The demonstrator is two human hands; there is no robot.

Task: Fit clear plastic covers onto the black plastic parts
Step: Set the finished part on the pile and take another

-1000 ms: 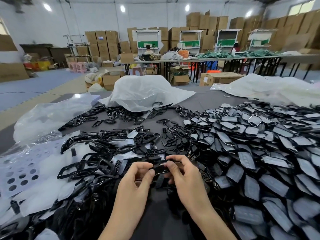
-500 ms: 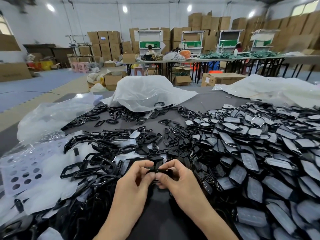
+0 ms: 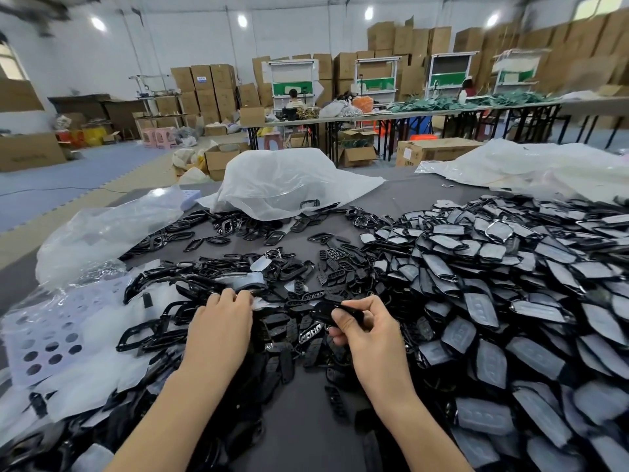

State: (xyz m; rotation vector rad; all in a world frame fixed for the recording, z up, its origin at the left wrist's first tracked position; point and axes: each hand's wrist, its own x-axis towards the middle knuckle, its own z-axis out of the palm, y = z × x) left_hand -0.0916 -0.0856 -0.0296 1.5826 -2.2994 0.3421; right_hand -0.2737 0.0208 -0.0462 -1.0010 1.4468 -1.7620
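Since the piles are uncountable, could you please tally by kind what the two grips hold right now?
Black plastic part: 1, pinched in the right grip.
Clear cover: 0 plainly held; the left grip rests on the pile.
Total: 1 held.

The left hand (image 3: 221,321) curls its fingers into loose clear plastic covers (image 3: 253,279); whether they grip one is hidden. The right hand (image 3: 369,335) covers half its small black plastic part (image 3: 321,311). The heap of film-covered black parts (image 3: 510,301) runs off the right edge.
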